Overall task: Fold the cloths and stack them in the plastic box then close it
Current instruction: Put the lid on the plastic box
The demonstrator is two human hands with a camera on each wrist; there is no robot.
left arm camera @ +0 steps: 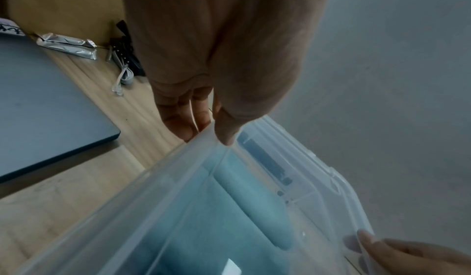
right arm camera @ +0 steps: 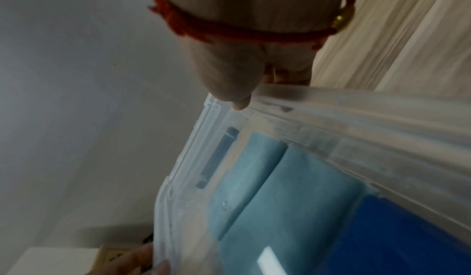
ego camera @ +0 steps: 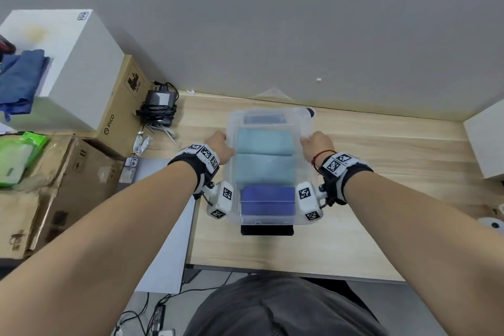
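Note:
A clear plastic box (ego camera: pixel 268 221) stands on the wooden table, and its clear lid (ego camera: pixel 270 116) lies over it. Through the plastic show two folded teal cloths (ego camera: pixel 263 142) (ego camera: pixel 264 169) and a folded dark blue cloth (ego camera: pixel 267 199) at the near end. My left hand (ego camera: pixel 221 144) pinches the lid's left edge, thumb on top and fingers beneath (left arm camera: pixel 183 124). My right hand (ego camera: pixel 313 143) pinches the right edge the same way, with its thumb (right arm camera: pixel 237 98) on the rim. The teal cloths (left arm camera: pixel 229 209) (right arm camera: pixel 280 188) lie flat under the lid.
Cardboard boxes (ego camera: pixel 81 172) and a white box (ego camera: pixel 79 63) carrying a blue cloth (ego camera: pixel 19 82) stand at the left. A black charger with coiled cables (ego camera: pixel 159 106) and a grey laptop (left arm camera: pixel 38 108) lie left of the box. Another white box (ego camera: pixel 488 142) is at the right; the wall is close behind.

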